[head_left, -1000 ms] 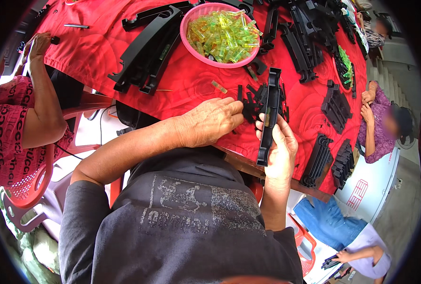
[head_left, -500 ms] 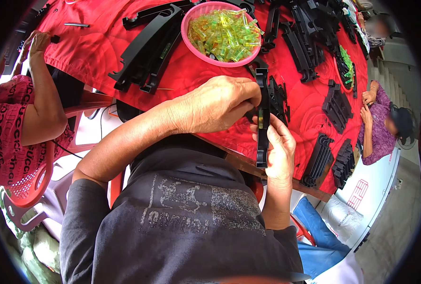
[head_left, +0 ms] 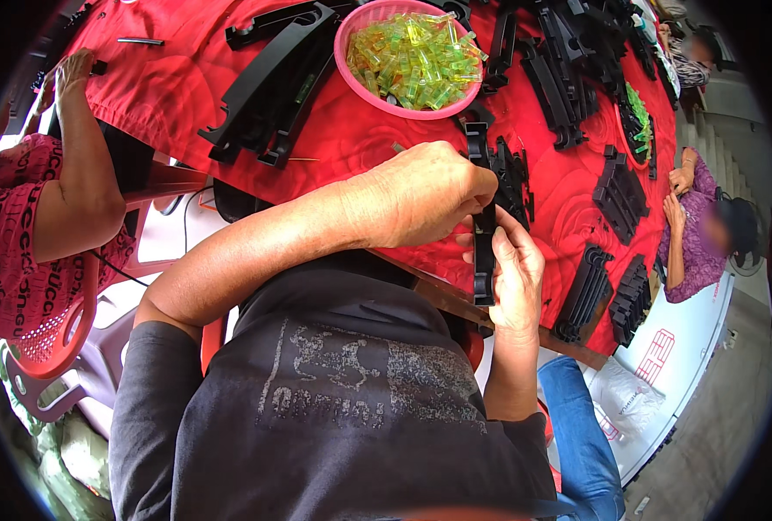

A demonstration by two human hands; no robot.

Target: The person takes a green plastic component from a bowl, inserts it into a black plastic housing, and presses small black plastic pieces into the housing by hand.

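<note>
A narrow black plastic spirit level body stands lengthwise before my chest, at the table's near edge. My right hand is closed round its lower half, thumb along the side. Over the middle of the level lies my left hand, its fingers curled in and its knuckles against the black frame. Whatever those fingertips hold is hidden behind the hand. Beyond my hands, a pink plastic basket is heaped with clear yellow-green level vials.
Long black level bodies lie left of the basket, and more black parts are piled to the right. Shorter black pieces lie on the red tablecloth. Co-workers sit at left and right.
My left hand has shifted right and now covers the middle of the level, where a yellow vial showed before. The right hand keeps its hold. Blue-clad legs at lower right have moved.
</note>
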